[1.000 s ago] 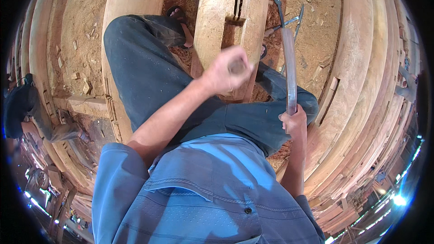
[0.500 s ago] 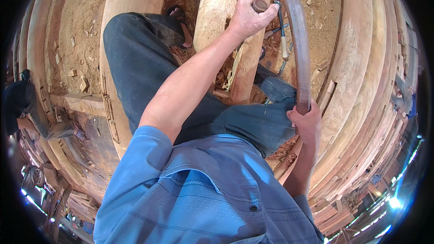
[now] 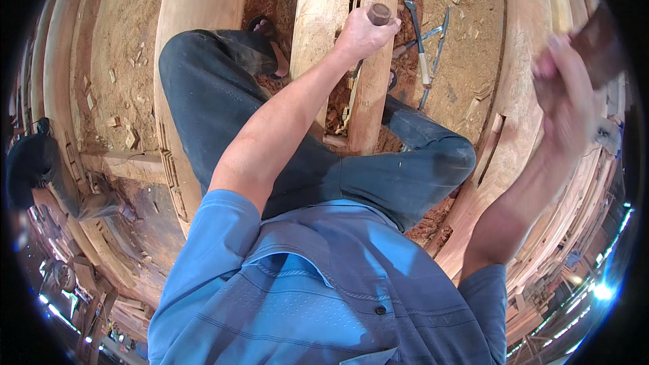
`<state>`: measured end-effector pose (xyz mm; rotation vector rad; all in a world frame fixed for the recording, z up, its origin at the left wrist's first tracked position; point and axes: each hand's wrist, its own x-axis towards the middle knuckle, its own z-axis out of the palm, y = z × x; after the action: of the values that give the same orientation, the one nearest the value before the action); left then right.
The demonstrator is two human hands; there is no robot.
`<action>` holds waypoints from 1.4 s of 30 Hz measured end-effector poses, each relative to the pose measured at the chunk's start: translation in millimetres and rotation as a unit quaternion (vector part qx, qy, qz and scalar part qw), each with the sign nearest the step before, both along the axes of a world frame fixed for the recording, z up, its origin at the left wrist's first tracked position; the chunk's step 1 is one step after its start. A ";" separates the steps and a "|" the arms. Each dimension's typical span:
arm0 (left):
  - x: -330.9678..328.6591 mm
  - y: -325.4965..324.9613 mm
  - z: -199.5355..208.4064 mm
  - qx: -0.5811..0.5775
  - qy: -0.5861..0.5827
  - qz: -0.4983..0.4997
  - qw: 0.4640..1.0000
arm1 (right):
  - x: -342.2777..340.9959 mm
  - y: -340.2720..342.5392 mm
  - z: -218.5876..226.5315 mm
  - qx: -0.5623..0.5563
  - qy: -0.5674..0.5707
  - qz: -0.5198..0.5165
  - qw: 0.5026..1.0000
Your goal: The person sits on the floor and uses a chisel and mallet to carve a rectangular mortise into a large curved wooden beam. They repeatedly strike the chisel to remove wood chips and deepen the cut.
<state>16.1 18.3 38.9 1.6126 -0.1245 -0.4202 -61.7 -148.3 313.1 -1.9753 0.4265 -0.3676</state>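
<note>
My left hand [image 3: 362, 37] is closed around an upright wooden-handled chisel [image 3: 380, 13]. Only the round butt of its handle shows clearly; the hand covers the rest. Beneath it lies a pale timber column [image 3: 324, 20] with slots cut in it, and wood chips [image 3: 348, 111] fill part of the opening nearest me. Out to the right, my raised right hand [image 3: 564, 88] grips a dark wooden club [image 3: 600, 47]. Both are smeared by motion, and the club's far end runs into the dark rim of the picture.
A long-handled tool [image 3: 420, 44] and thinner metal tools [image 3: 439, 47] lie on the chip-strewn ground right of the column. Another thick log [image 3: 199, 0] lies left, slotted timbers [image 3: 503, 122] right. Another person's leg [image 3: 57, 182] shows at far left.
My right hand has swung up and out to the right with the club, away from my knee. My left hand has dropped slightly nearer to me, still round the chisel.
</note>
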 end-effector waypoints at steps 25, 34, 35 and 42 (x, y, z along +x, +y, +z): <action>-44.4 16.6 28.8 -0.014 -0.073 -0.012 0.997 | -102.9 7.8 -57.6 -0.136 0.365 0.091 0.916; -41.9 11.6 8.6 -0.042 -0.075 0.005 0.996 | -86.9 5.7 18.1 -0.036 0.076 -0.028 0.996; -39.6 14.9 7.2 -0.058 -0.074 0.012 0.995 | -88.2 3.8 27.8 -0.060 0.065 -0.045 0.995; -48.8 17.9 -9.4 -0.035 -0.082 0.018 0.996 | -67.6 21.9 1.3 -0.151 0.118 -0.143 0.971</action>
<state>-32.6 36.2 29.5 1.5763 -0.2331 -0.2525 -129.3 -126.4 314.4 -2.2699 0.8559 -0.3963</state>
